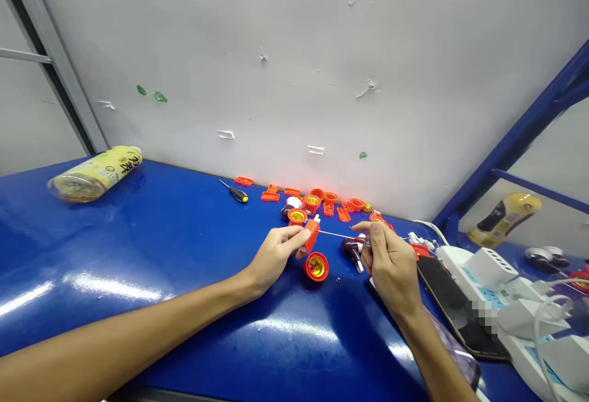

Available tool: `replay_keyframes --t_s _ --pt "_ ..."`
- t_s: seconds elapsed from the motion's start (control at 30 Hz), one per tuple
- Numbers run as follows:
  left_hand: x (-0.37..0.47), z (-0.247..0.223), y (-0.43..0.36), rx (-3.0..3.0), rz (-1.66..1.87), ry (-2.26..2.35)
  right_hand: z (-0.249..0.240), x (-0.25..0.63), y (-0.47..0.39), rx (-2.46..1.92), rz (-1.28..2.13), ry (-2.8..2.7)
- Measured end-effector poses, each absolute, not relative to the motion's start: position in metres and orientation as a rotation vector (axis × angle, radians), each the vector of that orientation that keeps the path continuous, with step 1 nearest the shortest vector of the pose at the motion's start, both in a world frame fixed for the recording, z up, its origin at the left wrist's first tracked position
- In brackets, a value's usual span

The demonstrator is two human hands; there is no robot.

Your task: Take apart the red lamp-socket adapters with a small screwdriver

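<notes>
My left hand (271, 259) pinches an orange plastic piece (311, 235) with a small white part at its top. In my right hand (392, 268) is a screwdriver (339, 235) with a reddish handle, its thin shaft pointing left with the tip at the orange piece. Just below stands an orange lamp socket (316, 266) with a gold threaded inside, apart from both hands. A dark maroon part with a white end (353, 255) lies beside my right fingers. A tiny metal bit (338, 279) rests on the blue table (197, 248).
Several orange parts and sockets (311, 201) lie along the wall. A black-and-yellow screwdriver (238, 194) is left of them, and a drink bottle (99, 175) lies far left. Phones (453, 304) and a white power strip (483, 279) with plugged-in chargers crowd the right.
</notes>
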State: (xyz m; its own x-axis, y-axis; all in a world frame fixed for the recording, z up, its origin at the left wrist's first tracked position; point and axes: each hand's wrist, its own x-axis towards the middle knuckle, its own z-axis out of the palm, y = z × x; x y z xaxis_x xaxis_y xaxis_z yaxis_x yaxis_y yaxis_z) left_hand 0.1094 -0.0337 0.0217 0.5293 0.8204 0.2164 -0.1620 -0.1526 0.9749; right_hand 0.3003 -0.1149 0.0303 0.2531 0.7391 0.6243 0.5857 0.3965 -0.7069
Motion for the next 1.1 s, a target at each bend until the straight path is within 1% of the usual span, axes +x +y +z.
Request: replay_keyframes --t_s 0.3,0.53,0.73,0.97,1.1 --pt "0.109 0.012 -0.023 1.508 1.028 0.578 0.032 0.303 -0.118 -1.174 0.054 -1.610" --pt "0.108 0.014 -0.027 1.549 1.002 0.545 0.027 0.302 -0.117 -1.264 0.163 -1.479" --pt "0.108 0.016 -0.028 1.552 1.011 0.554 0.029 0.302 -0.118 -1.237 0.153 -1.482" --pt "0.107 0.018 -0.031 1.574 0.977 0.571 0.026 0.307 -0.114 -1.327 0.162 -1.388" --pt "0.108 0.019 -0.030 1.572 0.990 0.569 0.029 0.309 -0.115 -1.280 0.068 -1.474"
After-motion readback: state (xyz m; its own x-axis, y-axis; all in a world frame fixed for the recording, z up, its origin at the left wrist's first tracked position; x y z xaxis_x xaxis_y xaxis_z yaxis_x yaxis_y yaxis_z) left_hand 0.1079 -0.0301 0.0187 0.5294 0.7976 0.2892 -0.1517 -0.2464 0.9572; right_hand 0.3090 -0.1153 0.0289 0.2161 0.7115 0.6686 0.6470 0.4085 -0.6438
